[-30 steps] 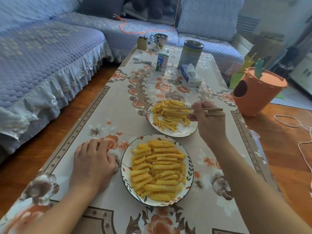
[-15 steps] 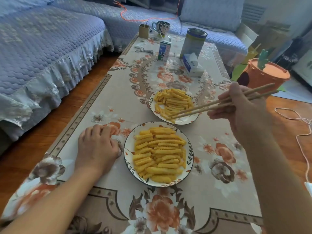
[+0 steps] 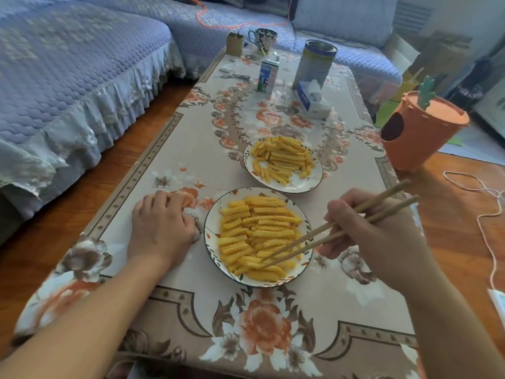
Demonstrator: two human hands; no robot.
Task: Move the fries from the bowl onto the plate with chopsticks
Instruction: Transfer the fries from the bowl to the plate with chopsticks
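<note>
Two white floral dishes of crinkle-cut fries sit on the table: the nearer dish (image 3: 211,243) holds a full heap of fries (image 3: 255,231), and the farther dish (image 3: 314,180) holds more fries (image 3: 284,157). My right hand (image 3: 366,233) grips a pair of wooden chopsticks (image 3: 336,231), whose tips rest among the fries at the near right of the nearer dish. Just left of that dish my left hand (image 3: 161,228) lies palm down on the cloth, fingers curled, holding nothing.
At the table's far end stand a milk carton (image 3: 267,76), a tall can (image 3: 315,62), a tissue pack (image 3: 311,101), scissors (image 3: 235,76), a mug (image 3: 262,38) and a small box (image 3: 234,44). An orange carrot-shaped bin (image 3: 418,129) stands on the floor at right, a sofa (image 3: 68,69) at left.
My right hand has brought the chopsticks back from the farther dish, and their tips have come down into the nearer dish's fries. My left hand has stayed put.
</note>
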